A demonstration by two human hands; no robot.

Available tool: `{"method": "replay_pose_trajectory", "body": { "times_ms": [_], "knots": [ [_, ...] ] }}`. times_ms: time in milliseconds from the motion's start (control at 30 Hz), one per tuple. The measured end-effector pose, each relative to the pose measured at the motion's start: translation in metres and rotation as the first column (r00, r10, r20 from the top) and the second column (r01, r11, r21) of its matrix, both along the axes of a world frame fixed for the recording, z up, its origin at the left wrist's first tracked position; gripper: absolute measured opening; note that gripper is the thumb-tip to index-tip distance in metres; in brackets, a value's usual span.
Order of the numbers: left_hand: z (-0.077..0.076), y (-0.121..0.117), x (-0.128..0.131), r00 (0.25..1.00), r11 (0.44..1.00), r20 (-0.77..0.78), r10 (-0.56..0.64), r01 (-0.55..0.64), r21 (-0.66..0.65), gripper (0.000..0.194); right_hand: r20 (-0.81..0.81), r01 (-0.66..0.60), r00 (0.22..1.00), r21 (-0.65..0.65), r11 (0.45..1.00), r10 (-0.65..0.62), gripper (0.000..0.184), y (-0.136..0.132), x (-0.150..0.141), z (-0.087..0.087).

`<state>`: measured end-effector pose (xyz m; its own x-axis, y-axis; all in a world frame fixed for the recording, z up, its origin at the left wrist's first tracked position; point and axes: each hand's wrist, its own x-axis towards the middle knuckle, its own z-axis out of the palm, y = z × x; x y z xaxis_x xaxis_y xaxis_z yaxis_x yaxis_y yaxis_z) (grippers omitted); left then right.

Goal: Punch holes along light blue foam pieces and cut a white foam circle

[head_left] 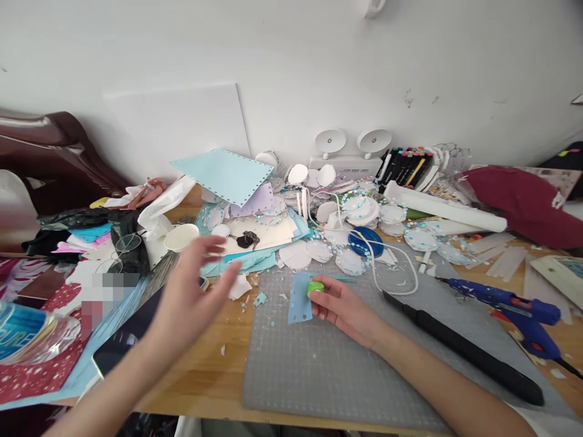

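Observation:
Between the thumb and fingers of my right hand is a small green craft punch. A light blue paper strip, with small holes cut along its edges, is at the punch and over the grey cutting mat. Whether the punch grips the strip's edge, I cannot tell. My left hand is raised over the left side of the desk, its fingers apart and nothing in them. Nearest to it are a white paper cup and a torn white scrap.
Paper discs trimmed with blue bits pile up at the back, beside punched blue sheets. On the right lie a long black tool and a blue glue gun. A phone and water bottle are at left.

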<state>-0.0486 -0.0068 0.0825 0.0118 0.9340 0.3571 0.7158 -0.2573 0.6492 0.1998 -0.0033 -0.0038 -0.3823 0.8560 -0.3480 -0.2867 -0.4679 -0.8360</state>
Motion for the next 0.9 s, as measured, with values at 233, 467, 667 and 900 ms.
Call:
{"method": "replay_pose_trajectory", "body": {
  "times_ms": [233,467,667,900],
  "knots": [
    [-0.053,0.004,0.071,0.901,0.839,0.282,-0.329,0.416,-0.349,0.027,0.092,0.014,0.995,0.16,0.987,-0.029,0.031,-0.003,0.004,0.001],
    [-0.073,0.007,0.06,0.862,0.833,0.305,-0.405,0.485,-0.266,0.034,0.124,0.007,0.992,0.159,0.987,-0.027,0.033,-0.008,0.003,-0.002],
    [-0.076,-0.005,0.062,0.854,0.856,0.276,-0.442,0.493,-0.156,0.029,0.164,-0.082,0.985,0.164,0.983,0.054,0.03,-0.016,0.001,-0.009],
    [-0.076,-0.007,0.065,0.847,0.869,0.31,-0.432,0.483,-0.108,0.028,0.222,-0.003,0.974,0.175,0.984,-0.036,0.04,-0.017,0.002,-0.002]
  ]
}}
